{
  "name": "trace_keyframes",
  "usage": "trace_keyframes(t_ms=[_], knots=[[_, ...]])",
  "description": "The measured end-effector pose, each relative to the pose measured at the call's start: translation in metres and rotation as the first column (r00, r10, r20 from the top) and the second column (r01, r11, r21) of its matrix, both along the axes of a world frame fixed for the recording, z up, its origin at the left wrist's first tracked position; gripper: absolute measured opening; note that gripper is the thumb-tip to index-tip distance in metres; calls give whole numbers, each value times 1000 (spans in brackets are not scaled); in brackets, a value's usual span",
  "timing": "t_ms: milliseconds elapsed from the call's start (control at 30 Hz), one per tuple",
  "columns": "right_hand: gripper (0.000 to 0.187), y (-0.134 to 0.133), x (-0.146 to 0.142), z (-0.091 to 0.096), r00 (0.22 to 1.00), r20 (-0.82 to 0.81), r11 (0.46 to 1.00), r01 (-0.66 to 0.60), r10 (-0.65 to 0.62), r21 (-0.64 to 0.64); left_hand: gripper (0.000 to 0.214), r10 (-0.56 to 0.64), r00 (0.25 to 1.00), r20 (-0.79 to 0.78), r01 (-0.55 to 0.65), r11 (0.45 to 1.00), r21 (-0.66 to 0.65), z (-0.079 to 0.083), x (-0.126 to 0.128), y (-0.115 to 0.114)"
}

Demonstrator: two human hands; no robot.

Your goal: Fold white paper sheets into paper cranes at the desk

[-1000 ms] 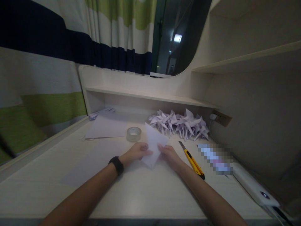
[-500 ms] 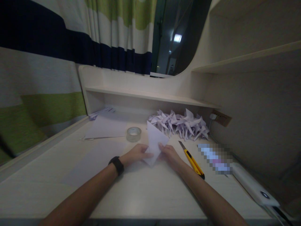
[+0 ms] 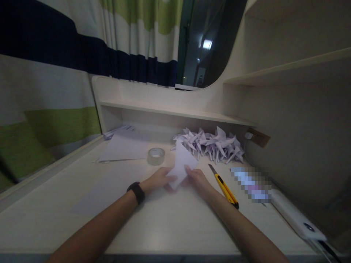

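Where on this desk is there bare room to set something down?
Between the left forearm and right forearm, nearer than the held paper; a smaller patch lies between the right forearm and long white device. Back right is crowded with paper pinwheels.

The widest way in runs over the front of the surface, between the left forearm and right forearm, until the folded paper and both hands close it. Beyond, the paper pinwheels bar the back right, while the tape roll stands just past the left hand; a slim gap separates roll and folded paper. On the right, a lane runs between the cutter (bare blade pointing toward the back) and the pixelated item. Leftward, a hand could pass above the flat sheet, though the low shelf overhangs the rear.
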State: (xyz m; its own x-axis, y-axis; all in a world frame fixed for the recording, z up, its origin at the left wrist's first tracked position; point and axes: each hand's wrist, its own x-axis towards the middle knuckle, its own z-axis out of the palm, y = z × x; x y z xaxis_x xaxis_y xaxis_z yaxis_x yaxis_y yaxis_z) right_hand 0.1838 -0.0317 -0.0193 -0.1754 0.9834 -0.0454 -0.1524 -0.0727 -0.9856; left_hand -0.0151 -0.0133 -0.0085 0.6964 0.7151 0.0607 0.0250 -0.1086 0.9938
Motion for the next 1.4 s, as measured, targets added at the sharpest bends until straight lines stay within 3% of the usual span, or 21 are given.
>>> trace_keyframes(t_ms=[667, 1400], knots=[[51, -2, -1, 2, 998, 64, 1000, 21, -22, 8, 49, 55, 998, -43, -52, 995, 81, -6, -1, 5], [49, -4, 0, 3, 991, 137, 999, -19, 13, 38, 50, 86, 992, -90, -77, 992, 97, 1, -2, 0]])
